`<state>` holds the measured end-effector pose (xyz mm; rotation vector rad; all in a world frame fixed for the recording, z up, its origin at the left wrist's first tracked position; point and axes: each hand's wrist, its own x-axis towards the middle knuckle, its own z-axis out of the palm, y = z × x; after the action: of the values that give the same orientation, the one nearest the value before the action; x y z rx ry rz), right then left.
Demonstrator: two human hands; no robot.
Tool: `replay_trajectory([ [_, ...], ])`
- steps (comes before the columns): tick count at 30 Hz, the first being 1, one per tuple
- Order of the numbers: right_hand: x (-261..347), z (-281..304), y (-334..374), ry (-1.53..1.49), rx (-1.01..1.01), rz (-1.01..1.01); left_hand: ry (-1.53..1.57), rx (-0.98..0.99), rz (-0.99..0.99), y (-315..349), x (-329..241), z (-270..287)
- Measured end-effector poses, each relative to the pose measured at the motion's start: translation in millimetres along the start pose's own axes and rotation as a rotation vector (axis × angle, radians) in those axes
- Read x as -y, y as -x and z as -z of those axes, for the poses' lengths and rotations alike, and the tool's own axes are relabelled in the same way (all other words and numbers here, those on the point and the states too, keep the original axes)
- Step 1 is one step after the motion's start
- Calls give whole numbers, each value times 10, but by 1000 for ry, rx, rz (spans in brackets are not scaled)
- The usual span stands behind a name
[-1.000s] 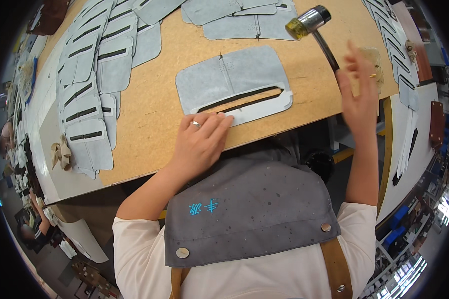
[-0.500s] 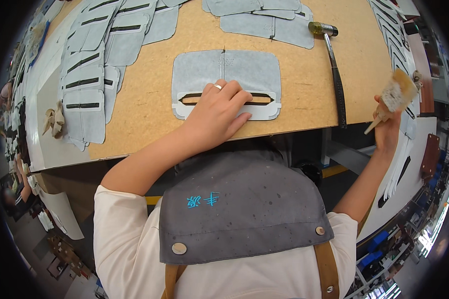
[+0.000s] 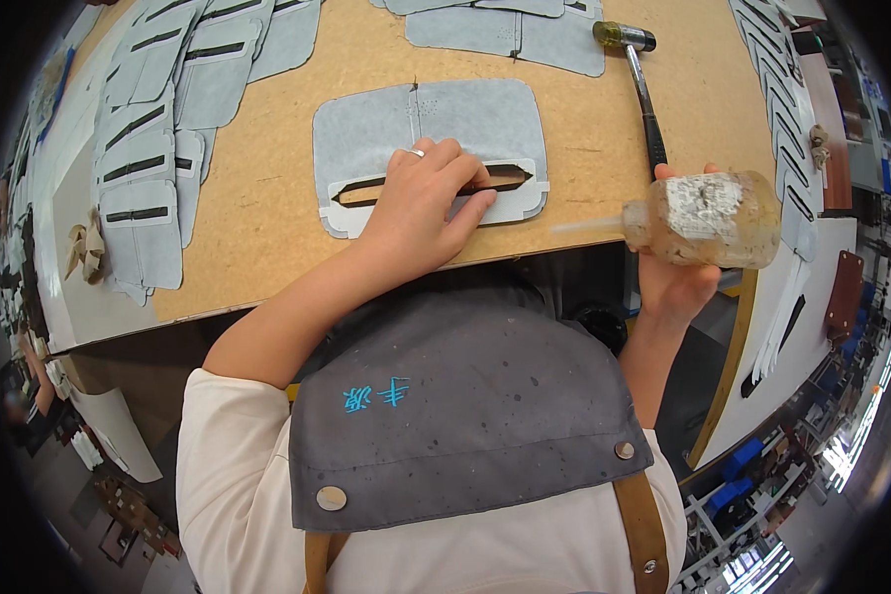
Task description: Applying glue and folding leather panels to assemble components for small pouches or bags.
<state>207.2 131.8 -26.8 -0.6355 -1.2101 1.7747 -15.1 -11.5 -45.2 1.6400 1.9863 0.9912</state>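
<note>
A grey leather panel (image 3: 465, 119) with a long slot and a white reinforcing strip lies on the wooden workboard (image 3: 267, 228). My left hand (image 3: 421, 198) rests flat on it, fingers spread over the slot, a ring on one finger. My right hand (image 3: 675, 282) holds a clear, grimy glue bottle (image 3: 708, 220) by its base, the thin nozzle pointing left toward the panel's right end. A hammer (image 3: 639, 84) with a black handle lies on the board just beyond the bottle.
Several grey slotted panels (image 3: 153, 148) are stacked along the board's left side, and more (image 3: 510, 25) lie at the far edge. White cut pieces (image 3: 777, 89) line the right bench. A dark brown leather piece (image 3: 845, 292) lies at far right.
My right hand put the hammer down on the board, picked up the glue bottle and brought it in toward the panel. My left hand stayed pressed on the panel's slot.
</note>
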Motion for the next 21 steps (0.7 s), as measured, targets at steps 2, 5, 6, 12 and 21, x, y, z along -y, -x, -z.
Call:
replay_trajectory([
  [2, -32, 10, 48, 157, -14, -61, -25, -54, -15, 11, 5, -27],
  [5, -55, -37, 41, 210, 17, -37, -48, -91, -35, 11, 5, -58],
  [6, -70, -50, 43, 200, 29, -18, -43, -90, -33, 15, 8, -62],
  [12, -125, -147, 91, 227, -53, 29, -58, -124, -52, 21, 14, -79],
  [21, -184, -236, 115, 439, -88, 155, -29, -129, -52, 11, 17, -81],
])
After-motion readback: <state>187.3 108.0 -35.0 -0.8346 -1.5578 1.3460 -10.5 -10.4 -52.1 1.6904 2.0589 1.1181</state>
